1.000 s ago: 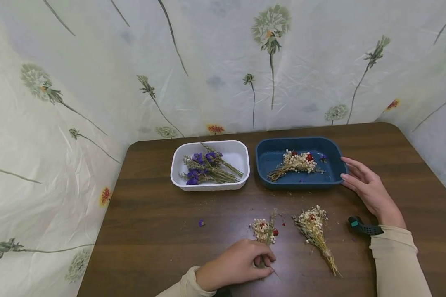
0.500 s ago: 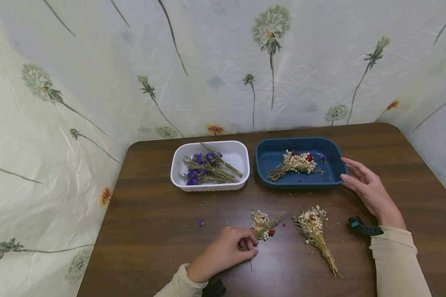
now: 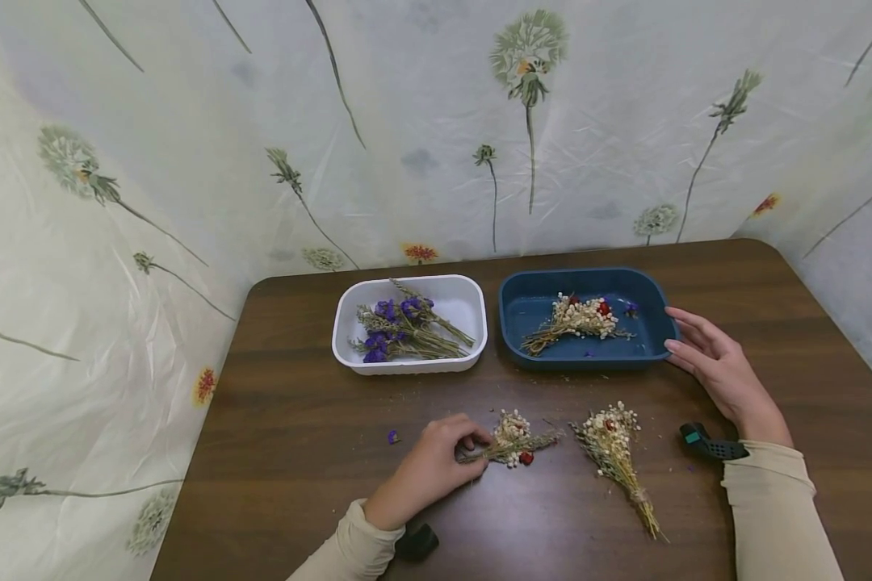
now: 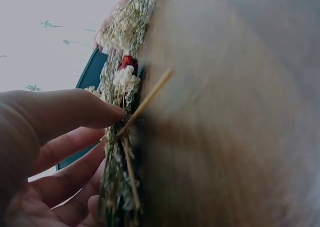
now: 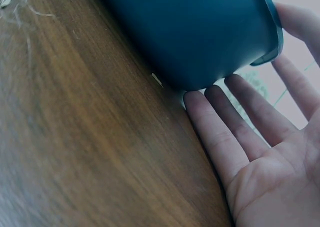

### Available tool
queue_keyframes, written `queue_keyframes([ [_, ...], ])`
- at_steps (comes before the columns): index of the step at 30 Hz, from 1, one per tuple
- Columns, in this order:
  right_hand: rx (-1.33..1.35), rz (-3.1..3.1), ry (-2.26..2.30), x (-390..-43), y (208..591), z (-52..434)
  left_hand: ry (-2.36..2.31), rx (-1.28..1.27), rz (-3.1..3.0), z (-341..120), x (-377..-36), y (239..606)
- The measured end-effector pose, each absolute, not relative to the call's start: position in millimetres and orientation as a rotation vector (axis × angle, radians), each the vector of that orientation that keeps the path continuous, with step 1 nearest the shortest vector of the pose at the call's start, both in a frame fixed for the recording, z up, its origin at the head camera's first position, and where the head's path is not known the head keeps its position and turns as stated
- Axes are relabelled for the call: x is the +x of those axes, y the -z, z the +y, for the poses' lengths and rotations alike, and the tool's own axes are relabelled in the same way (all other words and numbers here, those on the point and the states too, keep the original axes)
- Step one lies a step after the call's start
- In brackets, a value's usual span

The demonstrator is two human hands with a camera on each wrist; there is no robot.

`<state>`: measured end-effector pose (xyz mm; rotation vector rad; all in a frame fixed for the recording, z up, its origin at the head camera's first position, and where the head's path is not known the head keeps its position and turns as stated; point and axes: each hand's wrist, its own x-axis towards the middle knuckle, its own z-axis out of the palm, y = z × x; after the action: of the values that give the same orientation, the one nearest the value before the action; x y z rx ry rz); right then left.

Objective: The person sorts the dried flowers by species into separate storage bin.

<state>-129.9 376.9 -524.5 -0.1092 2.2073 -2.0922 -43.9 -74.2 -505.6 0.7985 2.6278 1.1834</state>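
Note:
My left hand pinches the stems of a small dried flower bunch low over the table, its cream blooms and one red flower pointing right. In the left wrist view the thumb and fingers lie on the stems, and a loose straw-coloured stalk juts out. My right hand touches the right end of the blue tray with fairly straight fingers; the right wrist view shows the fingertips against its outer wall. Inside that tray lies a cream-and-red dried bunch.
A white tray at the back left holds purple dried flowers. Another tied dried bunch lies right of the left hand. A loose purple bloom and scattered bits lie on the brown table.
My left hand has shifted left and slightly away from me, and the bunch has turned so its sprig points right instead of away. The right hand stays at the blue tray.

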Motion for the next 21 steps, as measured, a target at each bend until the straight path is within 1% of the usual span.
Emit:
queue_keyframes([
  [21, -0.106, 2.188, 2.107, -129.7, 524.5, 376.8, -1.192, 0.767, 2.565, -69.6, -54.5, 503.4],
])
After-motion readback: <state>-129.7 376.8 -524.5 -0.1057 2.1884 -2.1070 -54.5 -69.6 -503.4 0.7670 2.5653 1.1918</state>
